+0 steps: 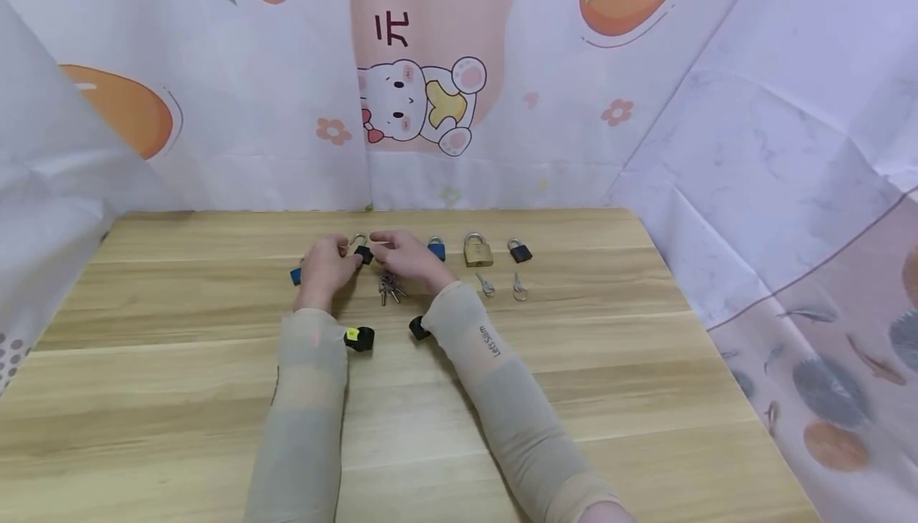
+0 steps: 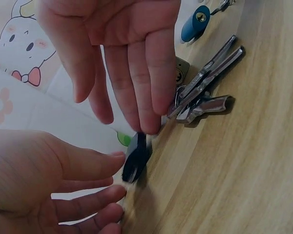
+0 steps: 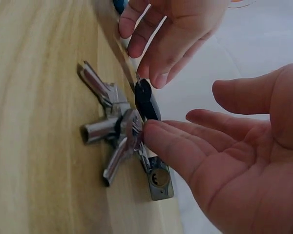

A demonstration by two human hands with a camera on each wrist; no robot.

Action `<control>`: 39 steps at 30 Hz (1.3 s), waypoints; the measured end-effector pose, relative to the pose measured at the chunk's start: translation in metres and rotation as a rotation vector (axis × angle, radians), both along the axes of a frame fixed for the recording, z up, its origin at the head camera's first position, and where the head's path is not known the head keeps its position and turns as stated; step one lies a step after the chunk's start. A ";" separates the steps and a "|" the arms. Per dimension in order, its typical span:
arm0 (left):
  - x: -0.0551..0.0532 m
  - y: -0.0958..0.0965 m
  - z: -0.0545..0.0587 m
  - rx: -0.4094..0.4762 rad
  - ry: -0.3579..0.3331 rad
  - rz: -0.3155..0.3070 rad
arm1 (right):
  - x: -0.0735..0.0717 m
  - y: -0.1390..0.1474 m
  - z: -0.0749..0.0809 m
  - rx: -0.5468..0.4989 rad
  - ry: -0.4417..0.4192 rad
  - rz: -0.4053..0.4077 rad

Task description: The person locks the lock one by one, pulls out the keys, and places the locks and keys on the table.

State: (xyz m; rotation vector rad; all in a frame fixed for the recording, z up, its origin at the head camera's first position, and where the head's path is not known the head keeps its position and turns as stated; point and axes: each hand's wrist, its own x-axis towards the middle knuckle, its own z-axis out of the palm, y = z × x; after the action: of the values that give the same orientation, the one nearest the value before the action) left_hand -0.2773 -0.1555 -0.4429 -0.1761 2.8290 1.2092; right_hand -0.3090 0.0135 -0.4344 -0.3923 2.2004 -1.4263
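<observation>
A small black padlock (image 1: 364,255) with its shackle swung open stands between the two hands. My left hand (image 1: 326,270) is at its left, thumb tip at the body's edge and fingers loosely bent in the left wrist view. From the other side my right hand (image 1: 412,256) reaches over, its fingers extended and fingertips right at the black body (image 3: 145,100). A bunch of keys (image 1: 388,288) lies just in front of the padlock, below the right hand. Behind the left hand, a blue padlock (image 1: 296,276) is partly hidden.
To the right stand another blue padlock (image 1: 437,248), a brass padlock (image 1: 477,250) and a dark padlock (image 1: 519,250). Keys (image 1: 487,286) and a ringed key (image 1: 519,289) lie before the latter two. Printed cloth (image 1: 287,164) hangs behind the wooden table (image 1: 179,403).
</observation>
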 end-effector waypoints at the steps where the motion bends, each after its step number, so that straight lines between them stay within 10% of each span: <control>1: 0.000 -0.001 -0.001 0.000 0.006 -0.003 | 0.000 -0.001 0.000 -0.014 -0.018 0.001; 12: 0.001 0.003 -0.005 -0.006 -0.005 -0.008 | 0.002 -0.004 -0.004 -0.151 -0.151 -0.009; 18: -0.007 0.021 -0.008 0.025 -0.004 -0.031 | 0.004 0.012 -0.002 -0.285 -0.228 -0.172; 25: -0.002 0.001 -0.007 0.078 -0.001 0.115 | 0.002 -0.007 0.001 -0.366 -0.272 -0.114; 39: 0.010 -0.006 0.014 0.435 -0.012 0.034 | -0.002 0.004 0.003 -0.439 -0.070 -0.135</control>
State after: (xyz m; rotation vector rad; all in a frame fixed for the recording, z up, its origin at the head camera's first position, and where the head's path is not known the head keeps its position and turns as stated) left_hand -0.2674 -0.1619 -0.4289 -0.2055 2.4816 1.7791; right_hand -0.3109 0.0174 -0.4312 -0.3374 1.8782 -1.9699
